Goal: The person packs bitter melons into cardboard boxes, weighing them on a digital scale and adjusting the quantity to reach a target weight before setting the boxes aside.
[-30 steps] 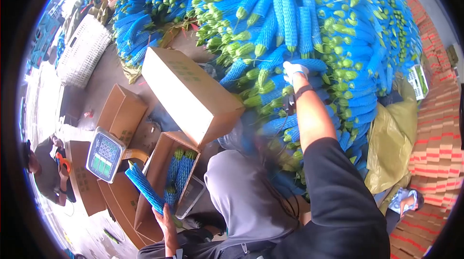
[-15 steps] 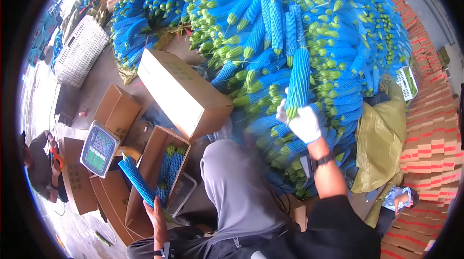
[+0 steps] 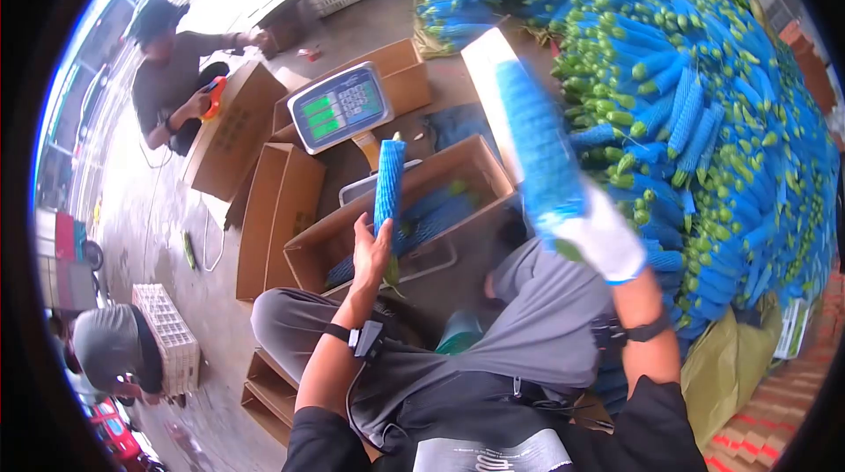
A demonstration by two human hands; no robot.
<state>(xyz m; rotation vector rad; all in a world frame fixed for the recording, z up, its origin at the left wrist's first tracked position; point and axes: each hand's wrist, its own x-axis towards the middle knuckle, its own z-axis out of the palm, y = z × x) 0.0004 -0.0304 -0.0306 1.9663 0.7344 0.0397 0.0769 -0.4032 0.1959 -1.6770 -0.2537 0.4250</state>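
My left hand [image 3: 372, 254], bare, is closed around a bitter melon in a blue foam net [image 3: 388, 181], held nearly upright over the near side of an open carton [image 3: 304, 252]. Several netted bitter melons lie inside that carton, partly hidden by my hand. My right hand [image 3: 603, 239], in a white glove, grips the lower end of another bitter melon in a blue foam net [image 3: 539, 129]. That one is smeared by motion, with its green end showing below the glove. It is to the right of the carton, in front of the big pile of netted bitter melons [image 3: 704, 199].
A scale display [image 3: 339, 108] stands beyond the carton, among other cartons [image 3: 277, 208]. At upper left a person [image 3: 172, 67] holds an orange tool [image 3: 213, 98] by a carton. Another person [image 3: 114, 353] bends beside a white crate [image 3: 167, 331]. Yellow sacking [image 3: 726, 371] lies right.
My right hand has come back from the pile towards the carton with its netted bitter melon. My left hand still holds its own, now more upright. The view has swung left.
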